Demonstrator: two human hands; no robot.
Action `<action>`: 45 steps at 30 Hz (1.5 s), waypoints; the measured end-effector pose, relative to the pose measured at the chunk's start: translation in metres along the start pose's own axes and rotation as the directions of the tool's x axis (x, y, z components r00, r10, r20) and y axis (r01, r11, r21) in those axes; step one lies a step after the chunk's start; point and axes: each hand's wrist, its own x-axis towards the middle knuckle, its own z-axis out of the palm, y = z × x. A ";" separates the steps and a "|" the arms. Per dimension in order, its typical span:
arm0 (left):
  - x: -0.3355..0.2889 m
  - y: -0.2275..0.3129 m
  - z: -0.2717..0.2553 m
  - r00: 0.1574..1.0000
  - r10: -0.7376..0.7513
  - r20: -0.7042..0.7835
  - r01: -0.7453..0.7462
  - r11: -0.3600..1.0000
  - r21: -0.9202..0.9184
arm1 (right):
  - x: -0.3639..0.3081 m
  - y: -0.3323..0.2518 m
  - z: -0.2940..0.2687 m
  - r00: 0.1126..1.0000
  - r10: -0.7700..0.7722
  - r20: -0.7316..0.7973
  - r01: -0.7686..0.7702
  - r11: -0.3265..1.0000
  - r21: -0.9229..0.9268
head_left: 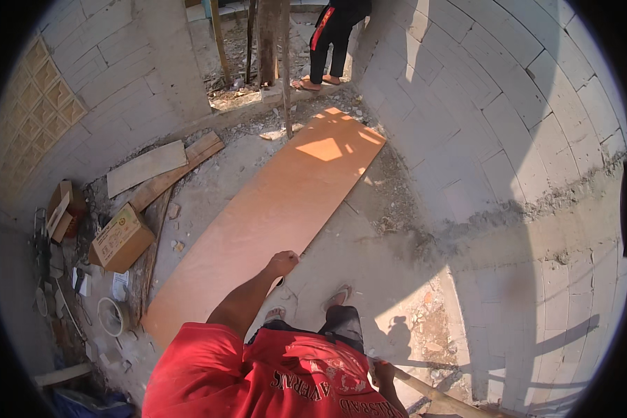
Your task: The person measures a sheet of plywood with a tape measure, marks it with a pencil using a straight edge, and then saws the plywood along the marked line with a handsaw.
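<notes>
A long, flat orange-brown wooden board lies slantwise across the floor, reaching from beside my left arm toward the far doorway. My left hand is closed at its right edge, with the fingertips partly hidden. Low beside my body hangs my right hand, next to a light wooden pole that runs to the lower right. Its fingers are dark and small, so whether they grip the pole is unclear.
Loose planks, an open cardboard box, a round bucket and scattered tools lie to the left. Another person stands at the far doorway near upright wooden posts. A grey block wall rises on the right, with rubble along its foot.
</notes>
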 end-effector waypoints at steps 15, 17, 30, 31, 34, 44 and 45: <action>0.347 -0.078 0.178 0.761 -0.600 -0.246 0.618 0.786 -0.006 | 0.509 -0.471 -0.004 0.682 -0.574 0.453 0.731 0.520 -0.442; 0.427 -0.140 0.203 0.785 -0.545 -0.295 0.587 0.806 0.072 | 0.542 -0.488 0.060 0.744 -0.485 0.459 0.666 0.595 -0.450; 0.779 -0.585 0.369 0.880 -0.204 -0.430 0.426 0.739 0.522 | 0.748 -0.496 0.350 0.842 -0.437 0.316 0.531 0.565 -0.632; 0.785 -0.612 0.373 0.855 -0.054 -0.516 0.384 0.734 0.560 | 0.753 -0.501 0.367 0.853 -0.414 0.318 0.518 0.594 -0.615; 0.816 -0.627 0.383 0.847 -0.001 -0.532 0.354 0.748 0.562 | 0.773 -0.493 0.378 0.858 -0.418 0.299 0.508 0.606 -0.612; 0.708 -0.467 0.329 0.835 -0.195 -0.515 0.426 0.821 0.380 | 0.696 -0.517 0.286 0.784 -0.490 0.382 0.619 0.558 -0.553; 0.689 -0.435 0.304 0.849 -0.208 -0.486 0.404 0.848 0.343 | 0.680 -0.524 0.273 0.825 -0.419 0.378 0.564 0.590 -0.578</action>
